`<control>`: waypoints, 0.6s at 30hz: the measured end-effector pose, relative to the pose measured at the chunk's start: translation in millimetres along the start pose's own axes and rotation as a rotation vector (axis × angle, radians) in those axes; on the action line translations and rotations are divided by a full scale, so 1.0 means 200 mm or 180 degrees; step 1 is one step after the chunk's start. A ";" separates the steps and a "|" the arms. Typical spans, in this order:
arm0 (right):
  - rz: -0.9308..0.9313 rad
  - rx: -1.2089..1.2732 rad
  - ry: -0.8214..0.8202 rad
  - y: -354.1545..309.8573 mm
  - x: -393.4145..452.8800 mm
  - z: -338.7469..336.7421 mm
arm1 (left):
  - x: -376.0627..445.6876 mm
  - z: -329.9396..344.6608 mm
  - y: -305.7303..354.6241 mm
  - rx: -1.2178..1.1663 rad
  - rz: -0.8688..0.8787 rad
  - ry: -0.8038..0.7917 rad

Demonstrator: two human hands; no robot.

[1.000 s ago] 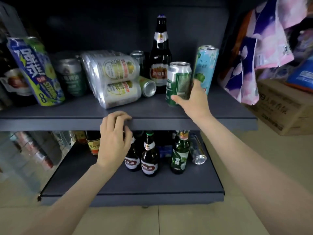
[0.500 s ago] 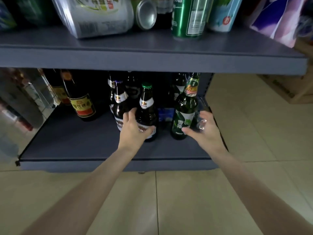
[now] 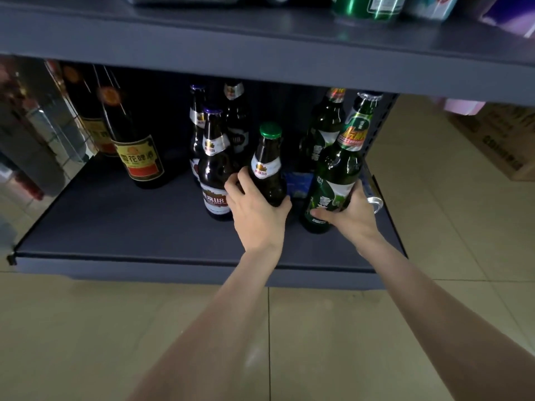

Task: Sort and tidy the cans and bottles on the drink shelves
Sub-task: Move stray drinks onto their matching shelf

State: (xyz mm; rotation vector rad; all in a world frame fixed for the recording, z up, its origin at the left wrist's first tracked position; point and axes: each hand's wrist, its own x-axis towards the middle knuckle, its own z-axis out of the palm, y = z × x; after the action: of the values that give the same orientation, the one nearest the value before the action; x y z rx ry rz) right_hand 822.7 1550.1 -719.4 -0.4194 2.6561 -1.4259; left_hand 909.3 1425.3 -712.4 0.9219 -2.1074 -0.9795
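Note:
On the lower shelf my left hand grips the base of a dark brown bottle with a green cap. My right hand wraps the lower body of a green glass bottle, which leans to the right. A brown U8 bottle with a purple cap stands just left of my left hand, with two more dark bottles behind it. Another green bottle stands behind the one I hold. A silver can lies on its side behind my right hand.
A tall dark bottle with a yellow and red label stands at the left of the lower shelf. The upper shelf overhangs closely, carrying a green can. Cardboard boxes sit on the tiled floor at right.
Both hands dropped from the upper shelf to the lower one. My left hand closed on the green-capped brown bottle and my right on the green bottle, which now tilts.

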 end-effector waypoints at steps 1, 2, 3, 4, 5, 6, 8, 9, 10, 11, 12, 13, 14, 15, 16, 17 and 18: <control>-0.0005 -0.0015 -0.0007 0.00 0.00 0.01 | -0.01 -0.02 -0.01 -0.0064 0.0044 -0.0062; -0.0014 -0.0032 -0.0016 -0.01 0.00 0.01 | -0.01 -0.03 -0.02 -0.0124 0.0080 -0.0117; -0.0035 -0.0049 -0.0028 -0.02 0.00 0.02 | -0.01 -0.06 -0.03 -0.0174 0.0100 -0.0162; -0.0055 -0.0060 -0.0047 -0.04 0.00 0.04 | -0.01 -0.09 -0.05 -0.0206 0.0105 -0.0200; -0.0071 -0.0044 -0.0065 -0.05 0.00 0.06 | -0.01 -0.12 -0.06 -0.0219 0.0107 -0.0233; -0.0080 -0.0013 -0.0079 -0.07 0.00 0.09 | -0.01 -0.16 -0.07 -0.0226 0.0121 -0.0258; -0.0064 0.0025 -0.0084 -0.11 0.01 0.14 | -0.02 -0.25 -0.11 -0.0223 0.0156 -0.0321; -0.0056 0.0027 -0.0086 -0.13 0.01 0.17 | -0.03 -0.30 -0.14 -0.0208 0.0161 -0.0356; -0.0051 0.0026 -0.0100 -0.14 0.02 0.19 | -0.03 -0.36 -0.17 -0.0186 0.0163 -0.0379; -0.0042 0.0020 -0.0122 -0.15 0.03 0.21 | -0.03 -0.40 -0.20 -0.0162 0.0158 -0.0380; -0.0047 0.0014 -0.0144 -0.15 0.03 0.22 | -0.02 -0.45 -0.23 -0.0135 0.0148 -0.0353; -0.0066 -0.0002 -0.0171 -0.16 0.04 0.23 | 0.00 -0.49 -0.26 -0.0103 0.0130 -0.0312; -0.0090 -0.0027 -0.0199 -0.16 0.04 0.25 | 0.02 -0.53 -0.28 -0.0059 0.0119 -0.0267; -0.0116 -0.0051 -0.0222 -0.17 0.04 0.27 | 0.05 -0.56 -0.31 -0.0008 0.0125 -0.0225; -0.0132 -0.0054 -0.0238 -0.17 0.03 0.28 | 0.08 -0.58 -0.33 0.0036 0.0138 -0.0185; -0.0142 -0.0050 -0.0255 -0.18 0.03 0.30 | 0.12 -0.60 -0.35 0.0062 0.0137 -0.0146; -0.0162 -0.0044 -0.0263 -0.19 0.03 0.32 | 0.16 -0.61 -0.37 0.0082 0.0124 -0.0109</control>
State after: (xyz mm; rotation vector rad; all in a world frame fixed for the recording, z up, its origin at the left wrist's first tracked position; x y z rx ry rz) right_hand 838.0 1477.4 -722.4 -0.5390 2.6095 -1.3730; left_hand 1008.1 1318.8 -700.4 0.8792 -2.1631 -0.9567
